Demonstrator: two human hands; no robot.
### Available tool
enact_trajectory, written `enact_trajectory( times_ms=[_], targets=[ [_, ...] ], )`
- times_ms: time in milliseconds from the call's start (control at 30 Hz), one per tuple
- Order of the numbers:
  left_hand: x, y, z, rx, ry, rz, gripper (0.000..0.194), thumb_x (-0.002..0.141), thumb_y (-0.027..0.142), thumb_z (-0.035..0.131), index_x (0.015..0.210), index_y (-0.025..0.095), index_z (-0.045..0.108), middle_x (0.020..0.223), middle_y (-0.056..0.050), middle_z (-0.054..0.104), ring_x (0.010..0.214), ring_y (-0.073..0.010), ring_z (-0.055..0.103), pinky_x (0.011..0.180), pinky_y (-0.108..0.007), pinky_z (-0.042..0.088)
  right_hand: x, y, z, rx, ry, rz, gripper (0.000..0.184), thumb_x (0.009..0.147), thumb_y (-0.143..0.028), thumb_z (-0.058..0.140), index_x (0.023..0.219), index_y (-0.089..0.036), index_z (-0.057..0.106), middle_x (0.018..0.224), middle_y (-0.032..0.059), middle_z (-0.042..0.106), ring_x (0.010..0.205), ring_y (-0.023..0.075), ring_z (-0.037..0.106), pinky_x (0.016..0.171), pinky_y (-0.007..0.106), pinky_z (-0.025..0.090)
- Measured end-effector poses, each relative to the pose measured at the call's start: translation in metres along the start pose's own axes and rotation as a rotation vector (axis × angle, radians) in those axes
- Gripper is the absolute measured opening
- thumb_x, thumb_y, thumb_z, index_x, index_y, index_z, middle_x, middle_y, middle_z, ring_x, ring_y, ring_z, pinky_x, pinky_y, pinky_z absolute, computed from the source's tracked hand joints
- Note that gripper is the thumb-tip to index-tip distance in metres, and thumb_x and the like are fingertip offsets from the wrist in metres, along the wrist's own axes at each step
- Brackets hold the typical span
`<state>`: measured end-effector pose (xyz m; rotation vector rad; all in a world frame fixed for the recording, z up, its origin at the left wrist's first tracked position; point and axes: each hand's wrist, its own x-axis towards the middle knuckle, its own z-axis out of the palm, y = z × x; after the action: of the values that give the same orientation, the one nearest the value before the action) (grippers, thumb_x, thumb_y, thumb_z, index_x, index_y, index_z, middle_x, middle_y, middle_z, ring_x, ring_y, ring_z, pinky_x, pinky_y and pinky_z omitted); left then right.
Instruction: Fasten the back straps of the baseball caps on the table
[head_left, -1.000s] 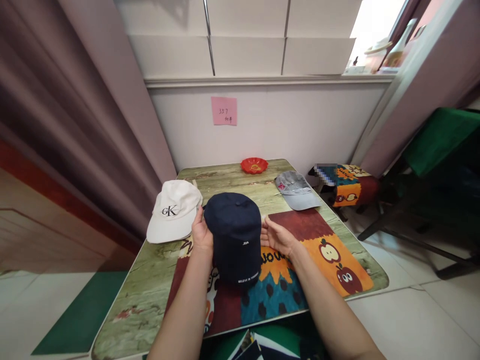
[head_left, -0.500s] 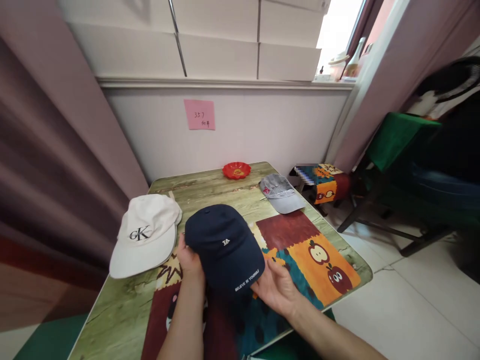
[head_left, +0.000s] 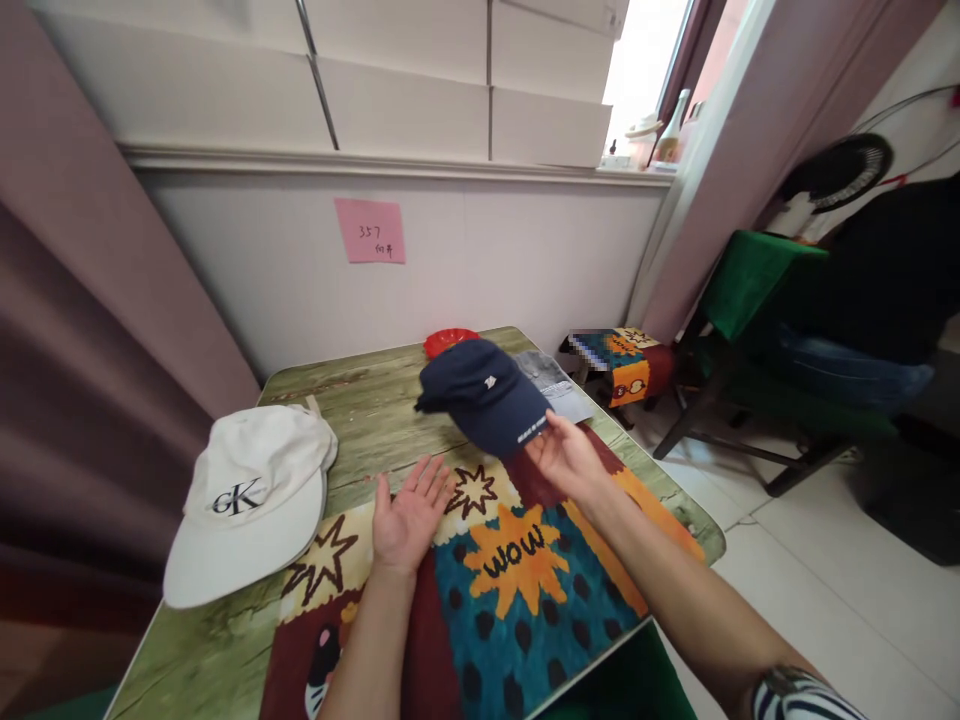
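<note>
My right hand (head_left: 566,455) grips the brim edge of a navy baseball cap (head_left: 480,390), holding it tilted above the table. The cap has a small white mark on its front and white lettering along the brim. My left hand (head_left: 411,515) is open, palm up with fingers stretched out, over the colourful cloth mat (head_left: 525,600). To its left a white baseball cap (head_left: 259,480) with dark CK-like letters sits at the table's left side. Behind the navy cap, a grey cap (head_left: 559,385) is partly hidden.
A red scalloped dish (head_left: 448,340) stands at the back of the wood-patterned table (head_left: 322,375), partly covered by the navy cap. A pink note (head_left: 371,232) is stuck on the wall. On the right are a patterned-cloth stool (head_left: 630,375), a dark chair and a seated person (head_left: 892,280).
The navy cap has moved from between both hands up and right, toward the grey cap. My left hand has let go of it and turned palm up. The view has swung right.
</note>
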<state>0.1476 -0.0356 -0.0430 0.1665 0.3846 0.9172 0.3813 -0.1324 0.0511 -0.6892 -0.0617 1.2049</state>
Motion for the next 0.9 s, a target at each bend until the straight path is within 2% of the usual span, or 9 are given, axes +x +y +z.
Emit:
enact_trajectory(
  times_ms=[167, 267, 333, 433, 567, 633, 900],
  targets=[
    [0.002, 0.003, -0.001, 0.027, 0.009, 0.021, 0.067, 0.096, 0.052, 0.045, 0.148, 0.01, 0.043, 0.126, -0.025, 0.066, 0.11, -0.0325, 0.068, 0.095, -0.051, 0.054, 0.06, -0.066, 0.015, 0.064, 0.0, -0.193, 0.015, 0.093, -0.015, 0.05, 0.089, -0.019, 0.063, 0.071, -0.0013, 0.074, 0.069, 0.0129, 0.072, 0.075, 0.027, 0.062],
    [0.003, 0.005, -0.002, 0.016, 0.002, 0.022, 0.061, 0.097, 0.047, 0.044, 0.147, 0.011, 0.044, 0.123, -0.024, 0.068, 0.108, -0.0313, 0.07, 0.094, -0.051, 0.055, 0.081, -0.087, 0.004, 0.083, 0.004, -0.267, 0.014, 0.094, -0.015, 0.051, 0.09, -0.019, 0.064, 0.077, -0.0003, 0.075, 0.076, 0.0128, 0.073, 0.08, 0.028, 0.061],
    [0.004, 0.004, -0.002, 0.036, 0.003, 0.016, 0.057, 0.098, 0.043, 0.043, 0.145, 0.011, 0.047, 0.122, -0.023, 0.069, 0.106, -0.0306, 0.07, 0.094, -0.05, 0.055, 0.09, -0.089, -0.014, 0.053, 0.111, -0.25, 0.013, 0.094, -0.015, 0.051, 0.09, -0.02, 0.063, 0.078, -0.0001, 0.075, 0.076, 0.0127, 0.072, 0.078, 0.027, 0.061],
    [0.004, 0.003, 0.0, 0.068, 0.007, 0.014, 0.052, 0.099, 0.039, 0.041, 0.142, 0.01, 0.05, 0.12, -0.022, 0.07, 0.105, -0.0296, 0.071, 0.094, -0.049, 0.055, 0.098, -0.079, -0.048, 0.008, 0.276, -0.172, 0.019, 0.093, -0.009, 0.046, 0.086, -0.019, 0.061, 0.07, 0.0008, 0.072, 0.066, 0.0131, 0.07, 0.068, 0.026, 0.06],
    [0.004, 0.003, -0.001, 0.082, -0.002, 0.01, 0.049, 0.1, 0.035, 0.04, 0.141, 0.011, 0.052, 0.119, -0.021, 0.071, 0.105, -0.0288, 0.071, 0.095, -0.049, 0.055, 0.104, -0.068, -0.081, -0.02, 0.388, -0.118, 0.026, 0.093, -0.005, 0.04, 0.084, -0.019, 0.06, 0.062, -0.0008, 0.068, 0.056, 0.0127, 0.067, 0.06, 0.026, 0.058],
    [0.005, 0.003, -0.001, 0.081, -0.005, 0.006, 0.049, 0.1, 0.034, 0.04, 0.142, 0.01, 0.051, 0.119, -0.022, 0.071, 0.105, -0.0289, 0.071, 0.096, -0.049, 0.055, 0.105, -0.07, -0.087, -0.026, 0.405, -0.121, 0.026, 0.094, -0.006, 0.04, 0.084, -0.019, 0.06, 0.061, -0.0011, 0.067, 0.056, 0.0123, 0.067, 0.058, 0.024, 0.058],
    [0.004, 0.003, -0.002, 0.09, -0.001, 0.011, 0.046, 0.099, 0.031, 0.042, 0.138, 0.01, 0.054, 0.118, -0.021, 0.071, 0.105, -0.0285, 0.071, 0.095, -0.049, 0.055, 0.112, -0.085, -0.087, -0.085, 0.394, -0.189, 0.016, 0.096, -0.01, 0.05, 0.088, -0.018, 0.061, 0.067, -0.0001, 0.07, 0.061, 0.0111, 0.07, 0.061, 0.023, 0.061]
  ],
)
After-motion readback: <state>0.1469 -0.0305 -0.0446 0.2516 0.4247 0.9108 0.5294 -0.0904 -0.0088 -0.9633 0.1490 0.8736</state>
